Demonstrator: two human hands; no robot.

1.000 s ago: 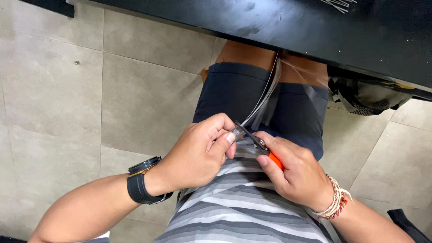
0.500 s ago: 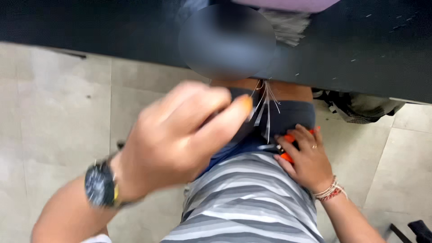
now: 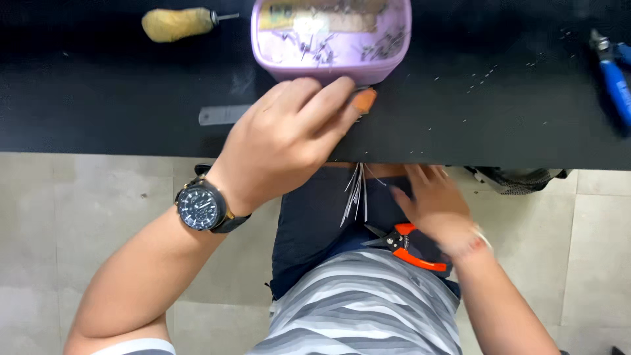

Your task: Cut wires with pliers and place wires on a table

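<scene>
My left hand (image 3: 289,141), with a black wristwatch (image 3: 200,207) on the wrist, reaches over the front edge of the black table (image 3: 98,98). Its fingertips are pressed together just below a purple plastic tub (image 3: 332,39) of small metal pieces. A bundle of thin pale wires (image 3: 355,194) hangs from under this hand down to my lap. My right hand (image 3: 434,204) is blurred over my lap, fingers apart, beside orange-handled cutters (image 3: 407,246) that lie on my shorts.
On the table are a yellow-handled tool (image 3: 177,23) at the back left, a flat metal ruler (image 3: 223,115) left of my hand, blue-handled pliers (image 3: 614,79) at the right edge and scattered wire clippings (image 3: 486,79). A dark bag (image 3: 519,177) sits under the table.
My left hand rose from my lap to the table edge by the tub, taking the wires along. My right hand let the cutters rest on my lap. The view tilted up to the table.
</scene>
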